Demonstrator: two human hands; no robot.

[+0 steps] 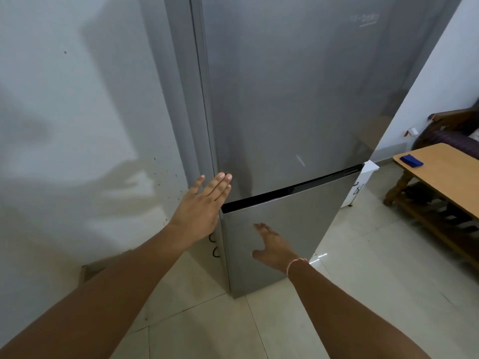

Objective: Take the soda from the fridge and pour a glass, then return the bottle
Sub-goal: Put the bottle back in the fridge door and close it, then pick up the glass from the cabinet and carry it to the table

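Observation:
A tall grey two-door fridge fills the middle of the view, both doors closed, with a dark gap between the upper and lower door. My left hand is open and flat, fingers together, at the left edge of the fridge where the two doors meet. My right hand is open with fingers spread, resting against or just off the lower door. A thin bracelet sits on my right wrist. No soda bottle or glass is visible.
A white wall stands close on the left. A wooden table with a blue object on it stands at the right, a dark sofa behind it. The floor is pale tile.

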